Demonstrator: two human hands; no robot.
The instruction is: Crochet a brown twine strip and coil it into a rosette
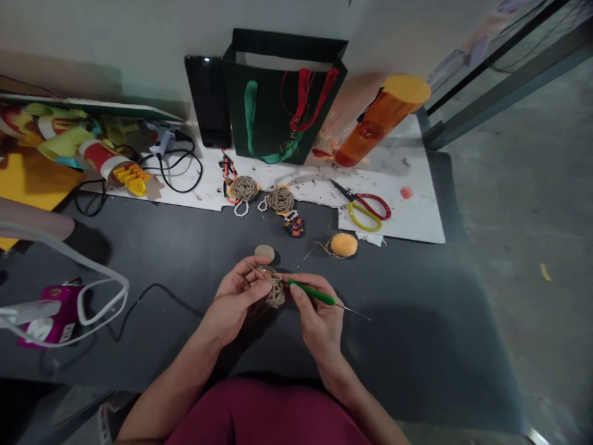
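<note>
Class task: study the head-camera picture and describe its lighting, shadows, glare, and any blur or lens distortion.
In the head view, the light is dim and soft; the left hand and right hand cast soft shadows on the dark tabletop; glare marks the top of the black device; wide-angle distortion slants the metal frame; the green crochet hook and twine crochet piece look fairly sharp.

The left hand [234, 303] and right hand [319, 315] are nearly touching, right at centre! Both forearms angle inward, and look at those right fingers [299, 290] pinching tight while the left fingers [257, 287] curl!
</note>
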